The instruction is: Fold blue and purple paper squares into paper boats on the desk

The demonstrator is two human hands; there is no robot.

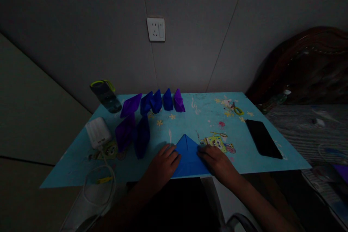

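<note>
A sheet of blue origami paper (190, 159), folded to a point at its far end, lies flat at the table's near edge. A short dark slit or crease runs down from its tip. My left hand (164, 163) has its bent fingers closed on the paper's left edge. On the opposite edge, my right hand (213, 158) grips the paper with its fingertips; the thumbs are hard to make out in the dim light. Left of the paper stand folded shapes: a dark blue origami piece (142, 137) and a purple origami piece (125, 133).
Several blue and purple paper boats, including a purple one (179, 100), line the table's back. A water bottle (106, 96) and a white power bank (98, 132) with a cable (112, 177) are at left. A black phone (263, 139) and yellow-handled scissors (238, 111) lie right.
</note>
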